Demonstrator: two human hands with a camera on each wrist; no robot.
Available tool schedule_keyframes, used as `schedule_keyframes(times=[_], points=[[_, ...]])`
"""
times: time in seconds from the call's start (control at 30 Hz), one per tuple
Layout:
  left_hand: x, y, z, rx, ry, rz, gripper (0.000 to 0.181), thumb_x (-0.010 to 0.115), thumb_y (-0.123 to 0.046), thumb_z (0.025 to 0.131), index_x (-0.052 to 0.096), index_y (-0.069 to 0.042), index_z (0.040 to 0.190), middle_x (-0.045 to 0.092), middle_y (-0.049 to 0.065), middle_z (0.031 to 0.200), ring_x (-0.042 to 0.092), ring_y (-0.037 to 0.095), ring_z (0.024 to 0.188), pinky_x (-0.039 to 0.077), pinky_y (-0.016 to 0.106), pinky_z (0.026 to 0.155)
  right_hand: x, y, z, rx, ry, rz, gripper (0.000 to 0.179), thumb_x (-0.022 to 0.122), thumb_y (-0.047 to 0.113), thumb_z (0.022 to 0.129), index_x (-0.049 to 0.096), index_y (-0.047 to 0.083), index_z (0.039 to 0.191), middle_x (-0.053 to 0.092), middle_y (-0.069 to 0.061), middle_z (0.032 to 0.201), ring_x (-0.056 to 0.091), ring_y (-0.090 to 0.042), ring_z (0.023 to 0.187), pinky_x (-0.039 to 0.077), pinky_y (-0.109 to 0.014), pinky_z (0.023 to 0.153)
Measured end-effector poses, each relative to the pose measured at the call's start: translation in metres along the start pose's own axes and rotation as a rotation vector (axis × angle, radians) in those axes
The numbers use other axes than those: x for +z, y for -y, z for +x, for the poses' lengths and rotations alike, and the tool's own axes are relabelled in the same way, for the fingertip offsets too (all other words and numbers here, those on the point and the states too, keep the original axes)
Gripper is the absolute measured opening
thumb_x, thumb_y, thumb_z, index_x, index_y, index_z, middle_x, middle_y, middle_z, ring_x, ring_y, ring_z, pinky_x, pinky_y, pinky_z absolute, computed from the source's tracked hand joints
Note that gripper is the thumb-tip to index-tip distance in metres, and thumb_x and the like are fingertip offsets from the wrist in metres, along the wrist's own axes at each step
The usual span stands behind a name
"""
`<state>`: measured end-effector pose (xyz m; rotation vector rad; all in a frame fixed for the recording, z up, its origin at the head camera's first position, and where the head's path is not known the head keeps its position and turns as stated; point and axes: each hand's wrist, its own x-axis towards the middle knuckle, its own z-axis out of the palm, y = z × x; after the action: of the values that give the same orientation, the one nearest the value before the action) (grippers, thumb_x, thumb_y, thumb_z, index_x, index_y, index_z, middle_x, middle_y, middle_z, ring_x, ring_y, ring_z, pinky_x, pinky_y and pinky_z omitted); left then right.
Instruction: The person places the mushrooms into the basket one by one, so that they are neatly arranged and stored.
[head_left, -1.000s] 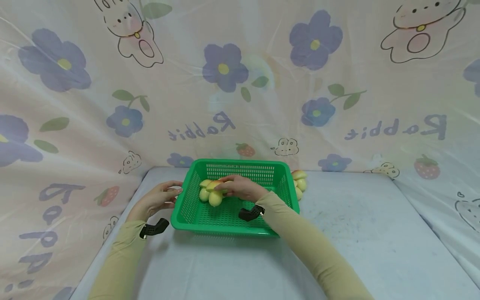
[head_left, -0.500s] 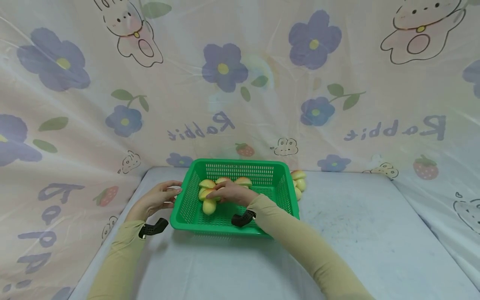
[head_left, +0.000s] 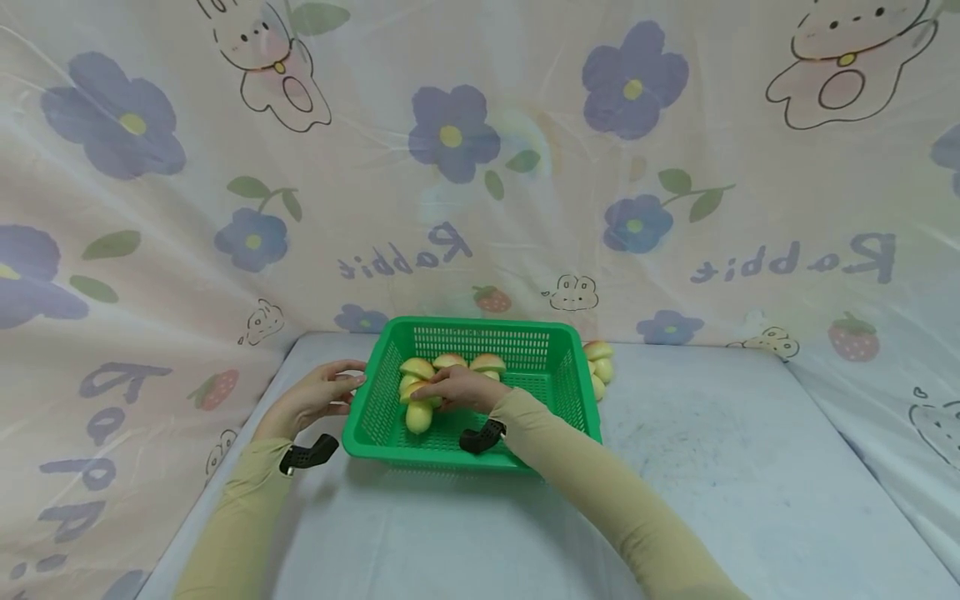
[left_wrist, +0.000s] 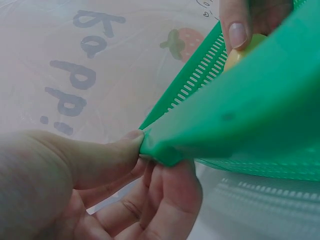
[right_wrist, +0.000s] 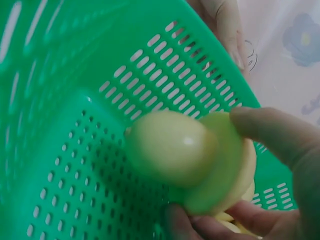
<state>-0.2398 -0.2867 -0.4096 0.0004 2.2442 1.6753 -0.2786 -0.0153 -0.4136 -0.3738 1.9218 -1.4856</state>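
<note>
A green plastic basket (head_left: 465, 457) with slotted walls stands on the table. My left hand (head_left: 318, 396) pinches its left rim between thumb and fingers, close up in the left wrist view. Inside the basket my right hand (head_left: 463, 390) holds a yellow mushroom (right_wrist: 170, 150) by its cap, the rounded stem pointing away from the palm. In the head view that mushroom's stem points toward the front wall. Behind it sit more mushrooms (head_left: 488, 363) with orange-brown caps, partly hidden by the right hand.
Beyond the basket's right wall several similar mushrooms (head_left: 598, 367) lie piled on the white table (head_left: 720, 450), partly hidden by the basket. A printed cloth (head_left: 525, 208) with flowers and rabbits hangs behind and along the left side.
My right hand has lowered the mushroom forward and slightly left in the basket, uncovering the capped ones behind. In the last half second it has barely moved. The left hand stays at the rim.
</note>
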Motion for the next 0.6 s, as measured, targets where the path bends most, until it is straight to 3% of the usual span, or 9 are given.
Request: schedule_keyframes(times=[0.23,0.43,0.6], points=[[0.001,-0.001,-0.002,0.009,0.015,-0.017,0.046,0.051,-0.019,0.102,0.037,-0.003,0.143,0.061,0.008,0.094,0.060,0.017,0.077,0.055,0.032,0.071,-0.002,-0.004,0.007,0.010,-0.001,-0.064,0.043,0.074,0.024,0.086,0.055,0.000,0.115,0.053,-0.012,0.113,0.058,-0.024,0.095,0.049,-0.046,0.088],[0.001,-0.001,-0.002,0.008,0.013,-0.006,0.045,0.049,-0.017,0.102,0.037,-0.003,0.143,0.060,0.008,0.093,0.059,0.017,0.076,0.055,0.031,0.069,-0.003,-0.007,0.010,0.015,0.025,-0.078,0.037,0.074,0.023,0.085,0.056,0.000,0.108,0.055,-0.010,0.107,0.058,-0.021,0.095,0.051,-0.043,0.086],[0.000,0.000,-0.001,0.011,0.015,-0.005,0.045,0.049,-0.017,0.102,0.037,-0.003,0.143,0.060,0.008,0.093,0.060,0.017,0.077,0.055,0.031,0.070,-0.003,-0.008,0.011,0.009,0.047,-0.034,0.028,0.073,0.016,0.086,0.057,-0.002,0.102,0.057,-0.013,0.104,0.059,-0.030,0.099,0.049,-0.046,0.089]])
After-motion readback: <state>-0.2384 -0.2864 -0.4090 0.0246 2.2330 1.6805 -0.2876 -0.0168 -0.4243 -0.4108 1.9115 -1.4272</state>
